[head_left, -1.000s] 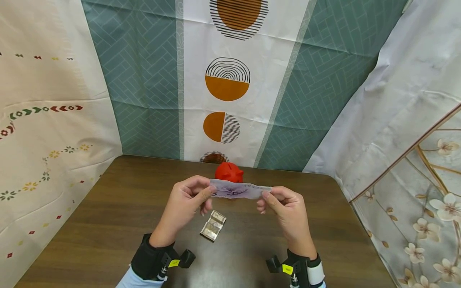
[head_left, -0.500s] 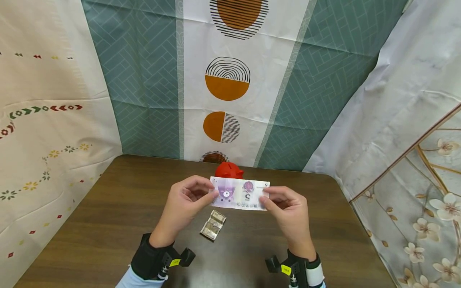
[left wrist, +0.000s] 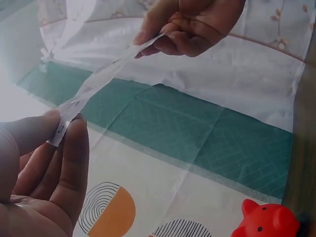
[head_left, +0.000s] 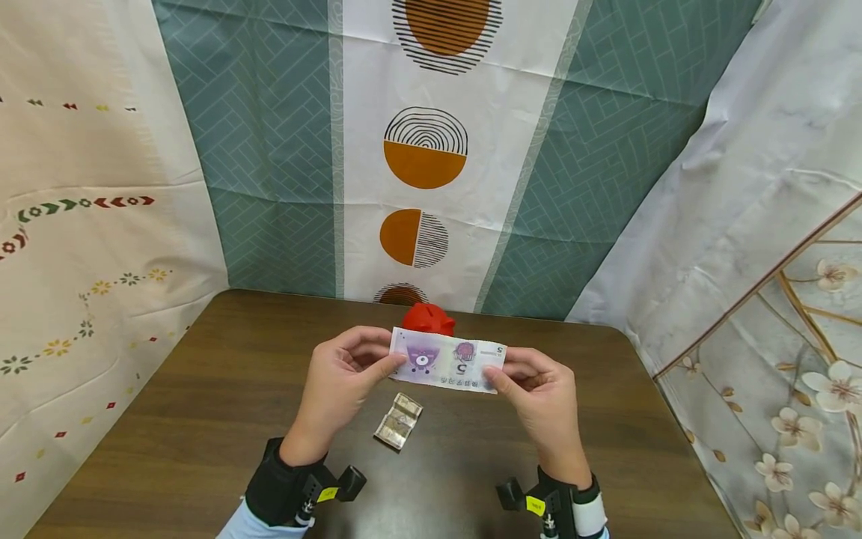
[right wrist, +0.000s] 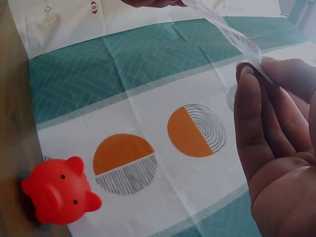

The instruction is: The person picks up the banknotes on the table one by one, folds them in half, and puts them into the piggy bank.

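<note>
A purple-and-white banknote (head_left: 444,362) marked with a 5 is stretched flat between both hands above the table. My left hand (head_left: 346,385) pinches its left end between thumb and fingers, and my right hand (head_left: 539,397) pinches the right end the same way. In the left wrist view the banknote (left wrist: 94,84) appears nearly edge-on, running from one hand to the other. Behind it, partly covered in the head view, stands a red piggy bank (head_left: 428,318); its snout and eyes show in the right wrist view, where the piggy bank (right wrist: 59,191) is at lower left.
A creased, gold-toned folded note (head_left: 399,421) lies on the brown wooden table (head_left: 236,389), below the held banknote in the head view. A patterned green-and-white cloth (head_left: 283,150) hangs behind the table's back edge, with pale cloths at both sides.
A second ago the banknote showed a narrow, darker purple side; it has been turned so its printed face with the 5 shows broadly. Both hands stay almost in place.
</note>
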